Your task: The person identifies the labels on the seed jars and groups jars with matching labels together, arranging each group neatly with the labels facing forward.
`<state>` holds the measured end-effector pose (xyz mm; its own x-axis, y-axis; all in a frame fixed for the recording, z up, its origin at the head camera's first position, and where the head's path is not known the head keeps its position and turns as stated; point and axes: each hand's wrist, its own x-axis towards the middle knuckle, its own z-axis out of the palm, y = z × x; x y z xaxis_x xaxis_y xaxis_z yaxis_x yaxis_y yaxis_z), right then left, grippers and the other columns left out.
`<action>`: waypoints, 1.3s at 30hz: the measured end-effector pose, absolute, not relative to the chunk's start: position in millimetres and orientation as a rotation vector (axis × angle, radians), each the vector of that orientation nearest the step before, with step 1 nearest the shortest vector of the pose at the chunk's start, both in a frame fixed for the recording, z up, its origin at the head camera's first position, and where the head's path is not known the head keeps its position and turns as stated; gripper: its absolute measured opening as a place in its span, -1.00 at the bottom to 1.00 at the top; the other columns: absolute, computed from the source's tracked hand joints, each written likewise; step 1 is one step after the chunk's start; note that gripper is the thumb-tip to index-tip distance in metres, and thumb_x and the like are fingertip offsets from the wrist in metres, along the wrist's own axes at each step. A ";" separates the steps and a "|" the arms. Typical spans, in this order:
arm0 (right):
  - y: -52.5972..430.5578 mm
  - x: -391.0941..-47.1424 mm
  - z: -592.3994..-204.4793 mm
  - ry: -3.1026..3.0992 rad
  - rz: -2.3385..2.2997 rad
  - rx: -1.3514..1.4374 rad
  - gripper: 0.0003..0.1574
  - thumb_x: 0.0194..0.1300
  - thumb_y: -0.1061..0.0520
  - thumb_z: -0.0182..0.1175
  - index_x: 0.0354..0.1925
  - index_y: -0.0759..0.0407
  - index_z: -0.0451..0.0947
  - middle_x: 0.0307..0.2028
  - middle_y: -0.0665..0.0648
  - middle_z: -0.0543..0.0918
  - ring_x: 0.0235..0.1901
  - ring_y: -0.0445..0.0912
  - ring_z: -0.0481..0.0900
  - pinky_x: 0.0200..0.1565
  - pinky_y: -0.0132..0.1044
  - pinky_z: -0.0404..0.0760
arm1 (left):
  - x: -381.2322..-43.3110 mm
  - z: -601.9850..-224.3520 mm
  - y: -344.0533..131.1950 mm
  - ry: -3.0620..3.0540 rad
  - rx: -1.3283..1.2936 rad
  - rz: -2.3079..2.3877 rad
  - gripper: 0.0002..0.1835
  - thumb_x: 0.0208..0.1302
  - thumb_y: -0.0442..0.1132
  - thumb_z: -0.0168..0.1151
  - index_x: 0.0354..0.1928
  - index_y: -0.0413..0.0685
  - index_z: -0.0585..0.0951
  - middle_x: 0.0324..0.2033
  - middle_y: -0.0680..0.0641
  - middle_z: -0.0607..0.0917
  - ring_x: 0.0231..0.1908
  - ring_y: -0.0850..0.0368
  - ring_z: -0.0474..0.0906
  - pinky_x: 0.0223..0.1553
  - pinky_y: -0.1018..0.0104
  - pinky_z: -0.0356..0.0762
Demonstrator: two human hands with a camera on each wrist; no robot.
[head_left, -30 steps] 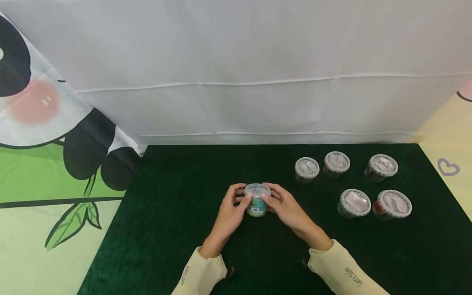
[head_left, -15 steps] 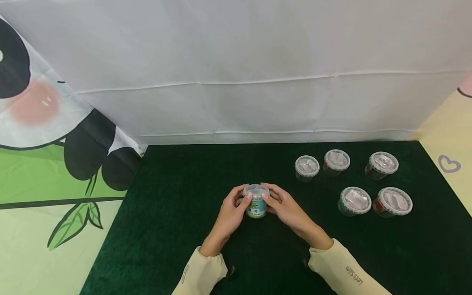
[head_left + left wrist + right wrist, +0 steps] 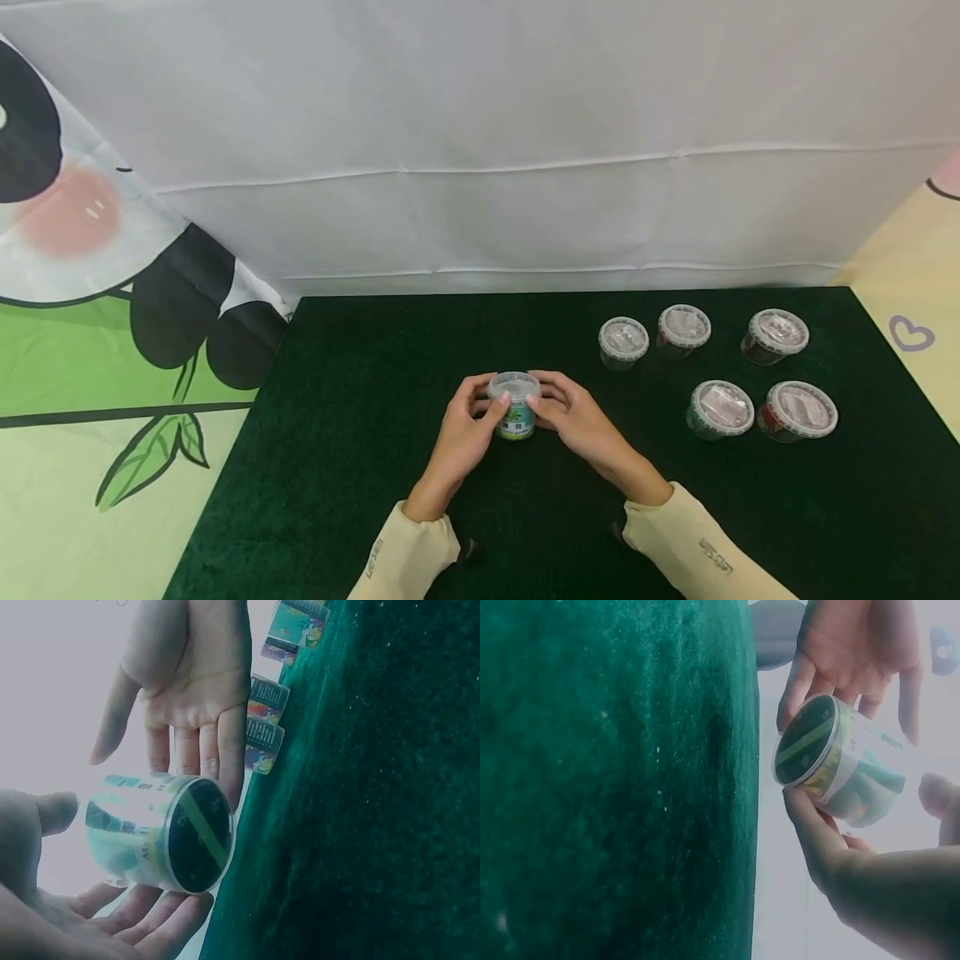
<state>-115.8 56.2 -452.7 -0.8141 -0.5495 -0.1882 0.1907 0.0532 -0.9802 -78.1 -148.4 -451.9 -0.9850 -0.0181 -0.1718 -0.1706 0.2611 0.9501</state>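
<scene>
Between my two hands is a small clear plastic tub [image 3: 517, 422] with a teal and green printed label. My left hand [image 3: 465, 427] holds its left side and my right hand [image 3: 576, 423] its right side. Both thumbs lie on the near side, near the rim; the other fingers reach round behind. In the left wrist view, the tub's round base [image 3: 201, 836] shows, held off the green cloth. The right wrist view also shows the tub's base [image 3: 806, 742] above the cloth. Whether a separate lid covers its top, I cannot tell.
Several similar lidded tubs stand to the right on the dark green cloth [image 3: 337, 467], among them a near one [image 3: 802, 412] and a far one [image 3: 622, 342]. A white sheet [image 3: 480, 225] hangs behind, with a panda-print cloth [image 3: 150, 350] on the left.
Both hands and the tub have shifted slightly to the left and a little away from me. The grip looks the same, and the other tubs stay where they were.
</scene>
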 end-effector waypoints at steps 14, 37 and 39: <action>28.5 -136.2 -450.0 1.827 -1.780 -0.365 -0.33 0.68 0.13 0.01 0.59 0.28 0.14 0.44 0.41 0.40 0.45 0.24 0.42 0.38 0.03 0.54 | -96.8 -449.7 -178.5 2.378 -0.202 1.824 -0.49 0.58 -0.10 0.21 0.44 -0.09 0.42 0.34 -0.21 0.50 0.26 -0.15 0.55 0.23 -0.08 0.59; -23.9 -184.9 -452.6 1.920 -1.743 -0.377 -0.37 0.67 0.09 0.08 0.55 0.24 0.24 0.40 0.34 0.48 0.37 0.17 0.52 0.34 0.02 0.58 | -143.3 -454.7 -231.8 2.300 -0.224 1.835 -0.46 0.65 -0.06 0.12 0.52 -0.07 0.35 0.44 -0.23 0.40 0.40 -0.20 0.44 0.42 -0.11 0.46; -28.7 -188.3 -453.1 1.919 -1.747 -0.360 -0.37 0.67 0.09 0.09 0.54 0.23 0.25 0.40 0.32 0.48 0.37 0.15 0.52 0.34 0.02 0.58 | -146.8 -454.9 -235.5 2.299 -0.228 1.837 -0.46 0.65 -0.07 0.13 0.52 -0.07 0.35 0.44 -0.23 0.41 0.40 -0.19 0.43 0.42 -0.10 0.45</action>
